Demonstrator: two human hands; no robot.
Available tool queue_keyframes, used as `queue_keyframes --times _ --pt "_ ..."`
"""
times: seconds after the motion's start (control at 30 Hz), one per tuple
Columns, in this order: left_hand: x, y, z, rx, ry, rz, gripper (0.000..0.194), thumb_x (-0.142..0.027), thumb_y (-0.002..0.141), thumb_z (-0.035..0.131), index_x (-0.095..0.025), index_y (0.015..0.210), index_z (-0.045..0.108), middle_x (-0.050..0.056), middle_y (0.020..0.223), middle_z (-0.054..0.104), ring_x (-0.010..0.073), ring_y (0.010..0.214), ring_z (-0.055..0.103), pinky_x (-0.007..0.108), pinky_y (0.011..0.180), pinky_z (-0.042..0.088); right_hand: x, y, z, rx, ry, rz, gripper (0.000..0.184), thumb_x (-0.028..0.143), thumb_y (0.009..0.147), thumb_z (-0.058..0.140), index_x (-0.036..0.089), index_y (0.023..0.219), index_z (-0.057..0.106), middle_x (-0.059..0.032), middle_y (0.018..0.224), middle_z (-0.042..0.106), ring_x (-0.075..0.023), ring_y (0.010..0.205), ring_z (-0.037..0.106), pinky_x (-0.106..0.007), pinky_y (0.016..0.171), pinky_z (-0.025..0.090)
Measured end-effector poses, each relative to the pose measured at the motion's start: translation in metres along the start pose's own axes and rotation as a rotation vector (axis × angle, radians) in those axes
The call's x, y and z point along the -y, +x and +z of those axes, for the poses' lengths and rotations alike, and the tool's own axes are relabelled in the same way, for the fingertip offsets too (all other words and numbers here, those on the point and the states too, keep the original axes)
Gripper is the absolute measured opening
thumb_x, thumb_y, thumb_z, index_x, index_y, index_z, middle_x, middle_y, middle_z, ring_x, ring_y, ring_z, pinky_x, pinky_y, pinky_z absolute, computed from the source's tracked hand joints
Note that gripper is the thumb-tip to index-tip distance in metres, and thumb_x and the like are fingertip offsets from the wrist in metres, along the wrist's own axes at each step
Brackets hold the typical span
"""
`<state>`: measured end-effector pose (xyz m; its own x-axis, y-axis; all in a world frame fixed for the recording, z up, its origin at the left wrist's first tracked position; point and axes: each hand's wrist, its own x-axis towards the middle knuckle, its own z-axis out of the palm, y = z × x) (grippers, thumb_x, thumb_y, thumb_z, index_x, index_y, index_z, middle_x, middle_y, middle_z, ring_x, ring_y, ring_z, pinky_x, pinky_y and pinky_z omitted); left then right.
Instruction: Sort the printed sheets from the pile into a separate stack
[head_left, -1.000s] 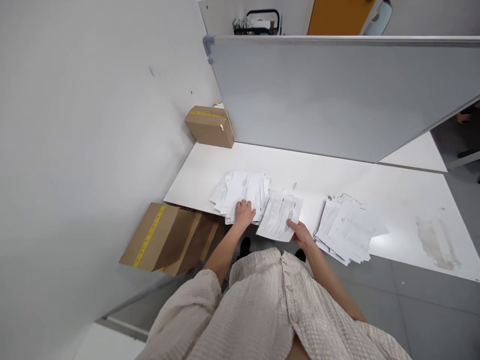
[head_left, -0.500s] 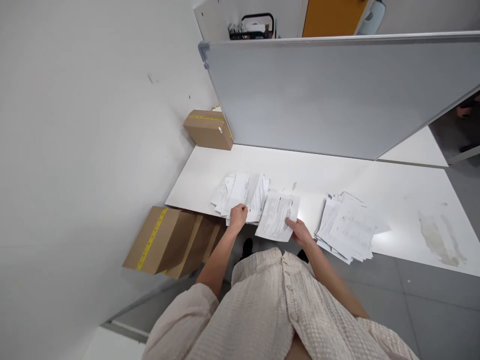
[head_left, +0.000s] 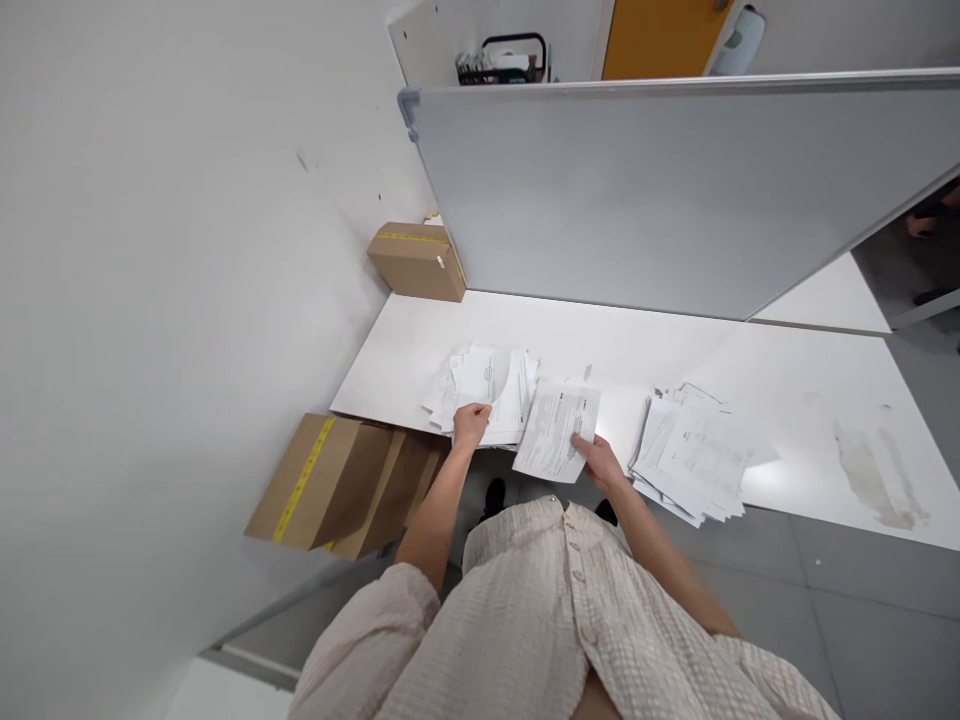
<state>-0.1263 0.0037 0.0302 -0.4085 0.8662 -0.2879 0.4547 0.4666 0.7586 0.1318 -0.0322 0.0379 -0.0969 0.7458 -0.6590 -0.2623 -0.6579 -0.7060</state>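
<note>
My left hand (head_left: 471,424) pinches the near corner of a printed sheet of paper (head_left: 474,378) on top of the left pile, and that sheet curls up at its right side. Under it lie several more loose papers (head_left: 517,400), spread unevenly. In my right hand (head_left: 598,460) is another printed sheet (head_left: 556,430), gripped at its right edge with the thumb on top; it tilts over the table's near edge. To the right of that hand sits a second messy pile of papers (head_left: 697,455), partly overhanging the edge.
The white table (head_left: 630,350) runs left to right, with a peeled patch (head_left: 874,470) at its right. A whiteboard panel (head_left: 637,200) stands along its back. One cardboard box (head_left: 416,265) rests at the back left corner; more boxes (head_left: 307,480) stand below the left end.
My left hand has shifted slightly left and away from me, drawing the top sheet of the left pile leftward and curling it. My right hand and its sheet have hardly moved.
</note>
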Motion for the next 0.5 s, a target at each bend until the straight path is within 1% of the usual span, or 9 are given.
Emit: queue_keyframes --times 0.13,0.2,0.23,0.27,0.33,0.4,0.5 --pt "-0.011 -0.005 -0.016 -0.123 -0.036 0.056 0.014 -0.031 0.063 0.058 -0.017 0.064 0.062 0.0 0.061 0.062 0.0131 0.06 0.056 0.023 0.06 0.042 -0.002 0.004 0.001 0.019 -0.01 -0.025 0.028 0.029 0.068 0.062 0.019 0.093 0.06 -0.0095 0.095 0.065 -0.0257 0.08 0.062 -0.037 0.062 0.053" --pt "-0.019 -0.015 -0.023 -0.146 -0.048 0.104 0.015 -0.032 0.063 0.059 -0.017 0.062 0.06 -0.001 0.061 0.061 0.0126 0.061 0.055 0.023 0.059 0.042 -0.001 0.007 0.005 0.039 -0.015 -0.033 0.028 0.03 0.068 0.061 0.019 0.093 0.059 -0.0087 0.093 0.066 -0.0246 0.077 0.063 -0.036 0.061 0.053" --pt "-0.024 -0.022 -0.025 -0.134 -0.046 0.14 0.015 -0.033 0.064 0.059 -0.017 0.061 0.059 -0.001 0.06 0.06 0.0122 0.061 0.054 0.022 0.059 0.041 0.0 0.009 0.008 0.053 -0.023 -0.034 0.028 0.031 0.068 0.061 0.019 0.094 0.059 -0.0085 0.093 0.066 -0.0241 0.076 0.063 -0.035 0.06 0.052" --pt "-0.029 -0.031 -0.025 -0.107 -0.043 0.18 0.016 -0.033 0.065 0.059 -0.017 0.06 0.058 -0.001 0.06 0.059 0.0119 0.06 0.054 0.022 0.058 0.041 0.001 0.011 0.012 0.068 -0.034 -0.031 0.029 0.032 0.069 0.06 0.019 0.094 0.058 -0.0084 0.093 0.066 -0.0236 0.075 0.063 -0.035 0.059 0.052" --pt "-0.038 -0.05 -0.02 -0.009 -0.025 0.289 0.017 -0.033 0.067 0.058 -0.017 0.059 0.056 -0.002 0.06 0.058 0.0111 0.06 0.053 0.022 0.059 0.041 0.004 0.013 0.02 0.098 -0.053 -0.015 0.03 0.036 0.07 0.059 0.019 0.094 0.058 -0.0087 0.09 0.066 -0.0229 0.073 0.062 -0.033 0.056 0.051" --pt "-0.044 -0.069 -0.009 0.119 -0.016 0.393 0.016 -0.032 0.07 0.056 -0.018 0.062 0.056 -0.002 0.063 0.058 0.011 0.063 0.054 0.022 0.06 0.041 0.007 0.014 0.027 0.121 -0.06 -0.003 0.032 0.041 0.071 0.057 0.018 0.092 0.058 -0.0089 0.085 0.067 -0.0221 0.069 0.062 -0.032 0.054 0.05" --pt "-0.049 -0.092 0.012 0.291 0.016 0.551 0.011 -0.027 0.073 0.054 -0.018 0.067 0.056 0.0 0.075 0.061 0.0118 0.073 0.055 0.024 0.07 0.041 0.011 0.012 0.035 0.163 -0.064 -0.009 0.036 0.051 0.071 0.052 0.018 0.085 0.058 -0.0074 0.075 0.066 -0.0201 0.064 0.061 -0.029 0.051 0.047"
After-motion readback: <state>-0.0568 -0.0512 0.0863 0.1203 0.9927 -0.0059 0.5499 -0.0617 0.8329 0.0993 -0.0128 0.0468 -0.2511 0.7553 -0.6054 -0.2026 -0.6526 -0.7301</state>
